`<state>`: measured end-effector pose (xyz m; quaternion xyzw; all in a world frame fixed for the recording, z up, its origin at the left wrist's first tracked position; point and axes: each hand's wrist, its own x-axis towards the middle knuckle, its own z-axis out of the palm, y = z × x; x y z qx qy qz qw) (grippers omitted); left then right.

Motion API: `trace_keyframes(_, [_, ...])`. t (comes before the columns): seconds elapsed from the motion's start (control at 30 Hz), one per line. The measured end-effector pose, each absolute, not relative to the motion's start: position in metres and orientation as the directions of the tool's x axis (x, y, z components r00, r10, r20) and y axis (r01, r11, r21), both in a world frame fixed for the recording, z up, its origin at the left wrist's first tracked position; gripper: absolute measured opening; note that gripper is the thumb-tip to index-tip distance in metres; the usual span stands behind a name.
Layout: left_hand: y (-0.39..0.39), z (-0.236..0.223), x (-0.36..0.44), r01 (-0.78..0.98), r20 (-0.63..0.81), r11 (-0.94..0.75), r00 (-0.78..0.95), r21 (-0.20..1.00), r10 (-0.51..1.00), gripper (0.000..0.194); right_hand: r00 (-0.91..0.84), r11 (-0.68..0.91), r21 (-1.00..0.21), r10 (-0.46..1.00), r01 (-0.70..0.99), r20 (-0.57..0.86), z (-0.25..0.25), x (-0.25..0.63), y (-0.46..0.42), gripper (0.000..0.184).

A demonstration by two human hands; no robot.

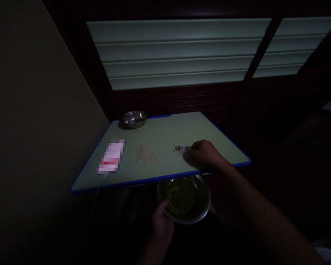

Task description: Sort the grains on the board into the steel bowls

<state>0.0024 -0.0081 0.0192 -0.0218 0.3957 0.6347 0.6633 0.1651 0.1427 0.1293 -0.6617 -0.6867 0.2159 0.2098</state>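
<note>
My left hand grips the near left rim of a steel bowl, its thumb over the edge. The bowl sits below the table's front edge and holds many small green beans. Over the right part of the table, my right hand is closed on a pale, translucent spoon, its handle hidden in the fingers. The spoon's tip touches a small cluster of loose beans on the tabletop. Further left lies a thin patch of pale grains.
The light table has a blue edge. A smaller steel bowl stands at its back left corner. A blurred-out phone with a white cable lies at the left. A wall and louvred wooden doors border the table.
</note>
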Motion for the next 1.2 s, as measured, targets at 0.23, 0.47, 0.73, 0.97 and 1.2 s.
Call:
trace_keyframes(0.23, [-0.009,0.019,0.003,-0.856,-0.562,0.205,-0.115,0.474,0.819,0.024,-0.028,0.023,-0.519,1.000,0.854,-0.001,0.132,0.151,0.140,0.022])
trace_keyframes(0.47, [-0.008,0.019,0.003,-0.856,-0.557,0.205,-0.112,0.474,0.823,0.020,-0.047,0.029,-0.502,0.999,0.864,-0.023,0.135,0.143,0.138,0.025])
trace_keyframes(0.73, [-0.007,0.022,0.003,-0.868,-0.573,0.200,-0.114,0.455,0.812,0.017,-0.073,0.048,-0.499,0.997,0.865,-0.030,0.135,0.133,0.137,0.022])
trace_keyframes(0.97, [-0.008,0.023,0.004,-0.874,-0.553,0.195,-0.097,0.444,0.827,0.020,-0.072,0.042,-0.509,0.997,0.860,-0.039,0.136,0.121,0.136,0.022])
trace_keyframes(1.2, [-0.009,0.023,0.004,-0.882,-0.569,0.191,-0.101,0.431,0.816,0.020,-0.099,0.082,-0.528,0.995,0.845,-0.003,0.137,0.099,0.136,0.021])
